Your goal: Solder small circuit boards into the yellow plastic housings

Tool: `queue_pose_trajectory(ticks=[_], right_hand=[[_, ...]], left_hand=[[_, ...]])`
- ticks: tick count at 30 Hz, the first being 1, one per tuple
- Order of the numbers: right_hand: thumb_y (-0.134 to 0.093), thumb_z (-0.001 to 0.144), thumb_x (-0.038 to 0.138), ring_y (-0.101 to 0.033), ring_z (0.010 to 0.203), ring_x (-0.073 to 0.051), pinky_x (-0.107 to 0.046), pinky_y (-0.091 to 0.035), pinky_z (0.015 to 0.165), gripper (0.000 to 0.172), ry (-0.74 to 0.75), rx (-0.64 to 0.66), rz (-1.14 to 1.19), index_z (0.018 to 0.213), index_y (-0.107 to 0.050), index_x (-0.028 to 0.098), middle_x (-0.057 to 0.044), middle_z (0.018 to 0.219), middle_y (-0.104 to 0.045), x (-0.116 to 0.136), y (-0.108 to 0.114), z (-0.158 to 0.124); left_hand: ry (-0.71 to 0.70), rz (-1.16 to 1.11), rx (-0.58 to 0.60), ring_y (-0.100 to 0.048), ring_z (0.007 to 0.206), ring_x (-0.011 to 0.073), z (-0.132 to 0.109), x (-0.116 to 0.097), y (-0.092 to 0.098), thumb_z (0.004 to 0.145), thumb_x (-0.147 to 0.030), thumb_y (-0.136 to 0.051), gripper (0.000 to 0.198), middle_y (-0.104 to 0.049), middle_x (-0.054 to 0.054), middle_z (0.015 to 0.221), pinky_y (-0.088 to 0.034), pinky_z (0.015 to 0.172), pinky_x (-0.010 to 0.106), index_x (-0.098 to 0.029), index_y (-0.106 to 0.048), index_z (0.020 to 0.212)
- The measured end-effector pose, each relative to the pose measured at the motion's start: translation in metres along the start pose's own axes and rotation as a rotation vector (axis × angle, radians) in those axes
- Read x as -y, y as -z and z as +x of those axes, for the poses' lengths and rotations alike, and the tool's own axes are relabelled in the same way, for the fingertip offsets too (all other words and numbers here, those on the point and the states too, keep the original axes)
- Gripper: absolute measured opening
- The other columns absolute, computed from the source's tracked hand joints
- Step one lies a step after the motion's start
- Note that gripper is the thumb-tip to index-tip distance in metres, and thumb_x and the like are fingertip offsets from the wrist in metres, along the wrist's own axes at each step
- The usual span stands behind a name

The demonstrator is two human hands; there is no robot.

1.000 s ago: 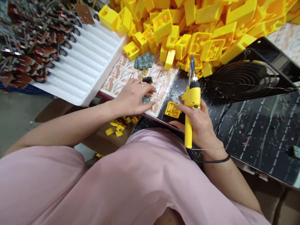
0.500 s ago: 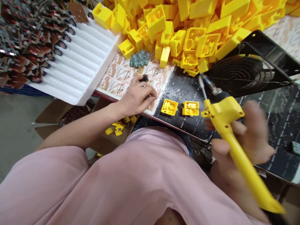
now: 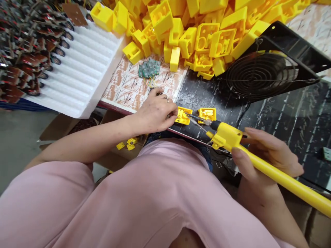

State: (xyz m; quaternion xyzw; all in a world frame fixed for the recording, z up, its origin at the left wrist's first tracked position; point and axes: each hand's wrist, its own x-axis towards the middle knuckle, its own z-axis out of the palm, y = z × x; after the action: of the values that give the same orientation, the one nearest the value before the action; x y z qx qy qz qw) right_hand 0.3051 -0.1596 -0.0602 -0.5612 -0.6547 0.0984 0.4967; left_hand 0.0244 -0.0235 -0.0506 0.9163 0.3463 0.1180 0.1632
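Observation:
In my right hand (image 3: 269,155) is a yellow soldering gun (image 3: 230,136) with a metal tip and a thin feed tube. Its tip reaches into an open yellow plastic case (image 3: 183,115) lying at the bench edge. My left hand (image 3: 159,108) is at that case's left side, thumb and fingertips pinched together; what they hold is hidden. A second open yellow case (image 3: 207,115) lies just to the right, with small parts inside. Behind my left hand sits a small cluster of green circuit boards (image 3: 149,68) with thin wires.
A large heap of yellow cases (image 3: 191,38) fills the back. A black fan (image 3: 261,74) stands at the back right. On the left, a white foam tray (image 3: 85,69) bears many brown boards with small wheels (image 3: 33,62). Below the bench is a cardboard box (image 3: 113,151) with yellow parts.
The soldering gun has come down and left, its tip now in the left case. My left hand has moved right and nearer, up against that case. The view has shifted slightly.

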Motion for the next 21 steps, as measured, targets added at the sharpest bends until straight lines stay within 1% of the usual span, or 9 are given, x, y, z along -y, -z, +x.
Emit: queue_pose_trajectory(ticks=[1,3,5,7,10,14,17,19,21], right_hand=[[-0.085,0.083,0.029,-0.072,0.064,-0.019,-0.031,-0.058,0.052,0.04,0.058,0.03,0.024,0.122,-0.077,0.03,-0.002,0.095,-0.081,0.003,0.001,0.003],[-0.086,0.08,0.018,-0.073,0.063,-0.019,-0.03,-0.059,0.05,0.046,0.198,0.076,0.113,0.123,-0.075,0.029,-0.001,0.087,-0.08,0.005,0.0,0.012],[-0.085,0.078,0.011,-0.073,0.061,-0.018,-0.027,-0.057,0.046,0.044,0.31,0.146,0.197,0.118,-0.074,0.026,0.0,0.08,-0.078,0.004,-0.004,0.022],[-0.085,0.075,0.005,-0.072,0.059,-0.017,-0.024,-0.056,0.044,0.039,0.382,0.195,0.241,0.107,-0.072,0.023,0.0,0.075,-0.075,0.002,-0.008,0.029],[-0.084,0.073,0.001,-0.072,0.061,-0.017,-0.025,-0.059,0.047,0.034,0.378,0.221,0.23,0.096,-0.07,0.022,-0.001,0.074,-0.074,0.003,-0.01,0.03],[-0.084,0.075,0.001,-0.073,0.063,-0.018,-0.026,-0.062,0.053,0.031,0.357,0.238,0.201,0.093,-0.068,0.021,-0.003,0.074,-0.074,0.007,-0.01,0.029],[-0.086,0.08,0.008,-0.072,0.06,-0.016,-0.024,-0.059,0.048,0.027,0.397,0.286,0.146,0.093,-0.066,0.022,-0.003,0.074,-0.074,0.009,-0.011,0.035],[-0.086,0.082,0.013,-0.071,0.057,-0.015,-0.022,-0.055,0.044,0.025,0.457,0.303,0.124,0.091,-0.065,0.022,-0.001,0.071,-0.073,0.008,-0.011,0.038],[-0.085,0.085,0.015,-0.07,0.056,-0.013,-0.02,-0.055,0.046,0.022,0.491,0.304,0.123,0.089,-0.065,0.021,0.0,0.068,-0.071,0.006,-0.009,0.04]], left_hand=[[-0.018,0.02,-0.007,-0.066,0.08,0.0203,0.001,0.0,-0.001,0.093,-0.026,-0.051,0.026,-0.073,0.003,0.075,-0.043,0.113,0.052,-0.021,-0.072,0.079],[-0.051,0.049,-0.02,-0.066,0.08,0.0208,0.001,0.001,-0.002,0.093,-0.027,-0.049,0.027,-0.072,0.004,0.076,-0.046,0.108,0.05,-0.019,-0.072,0.08],[-0.063,0.076,-0.029,-0.066,0.081,0.0214,0.001,0.001,-0.003,0.095,-0.027,-0.049,0.028,-0.073,0.005,0.079,-0.047,0.105,0.049,-0.019,-0.072,0.081],[-0.064,0.09,-0.036,-0.066,0.083,0.0217,0.0,0.002,-0.002,0.096,-0.028,-0.049,0.029,-0.074,0.005,0.081,-0.047,0.106,0.049,-0.019,-0.072,0.082],[-0.08,0.084,-0.056,-0.066,0.084,0.0214,-0.001,0.003,-0.002,0.097,-0.028,-0.049,0.029,-0.074,0.005,0.082,-0.046,0.108,0.048,-0.019,-0.072,0.083],[-0.103,0.122,-0.072,-0.066,0.083,0.0217,0.0,0.004,-0.005,0.097,-0.028,-0.048,0.03,-0.074,0.004,0.079,-0.047,0.106,0.048,-0.02,-0.071,0.08],[-0.114,0.159,-0.064,-0.066,0.084,0.0224,0.001,0.004,-0.007,0.097,-0.028,-0.047,0.032,-0.073,0.005,0.079,-0.048,0.106,0.048,-0.02,-0.071,0.079],[-0.115,0.18,-0.05,-0.066,0.085,0.0225,0.001,0.003,-0.006,0.097,-0.028,-0.046,0.032,-0.073,0.005,0.08,-0.047,0.107,0.049,-0.02,-0.071,0.079],[-0.118,0.196,-0.038,-0.066,0.085,0.0224,0.002,0.003,-0.005,0.097,-0.028,-0.046,0.032,-0.073,0.005,0.08,-0.046,0.108,0.05,-0.019,-0.072,0.079]])
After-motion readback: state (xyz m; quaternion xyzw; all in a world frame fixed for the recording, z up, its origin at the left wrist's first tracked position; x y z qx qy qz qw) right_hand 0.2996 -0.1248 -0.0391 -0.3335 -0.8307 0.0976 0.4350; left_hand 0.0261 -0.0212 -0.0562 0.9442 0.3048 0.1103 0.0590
